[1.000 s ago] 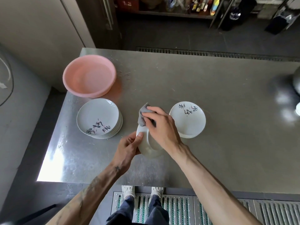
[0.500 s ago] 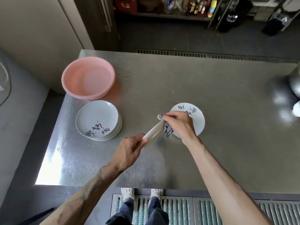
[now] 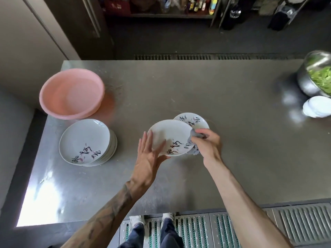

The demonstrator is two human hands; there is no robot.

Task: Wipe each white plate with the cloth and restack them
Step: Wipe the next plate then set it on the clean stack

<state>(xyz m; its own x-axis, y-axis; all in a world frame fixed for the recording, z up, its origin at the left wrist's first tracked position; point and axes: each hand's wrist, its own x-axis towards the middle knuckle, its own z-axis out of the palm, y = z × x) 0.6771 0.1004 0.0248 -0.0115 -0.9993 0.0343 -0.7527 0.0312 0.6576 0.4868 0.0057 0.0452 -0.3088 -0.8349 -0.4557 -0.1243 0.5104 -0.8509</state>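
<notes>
One plate (image 3: 169, 136), edge-on half a second back, now face-up, partly over right stack (image 3: 196, 120). Left hand (image 3: 148, 158) grip released, flat, propping it; right hand (image 3: 209, 145) grasps cloth (image 3: 194, 150) at rim. Restack likely next.

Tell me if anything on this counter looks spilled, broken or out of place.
Nothing stands out. The held plate is tilted only because the left hand props it while the right hand wipes it with the cloth. The stack by the pink basin sits slightly fanned but steady; no chips or spills show.
</notes>
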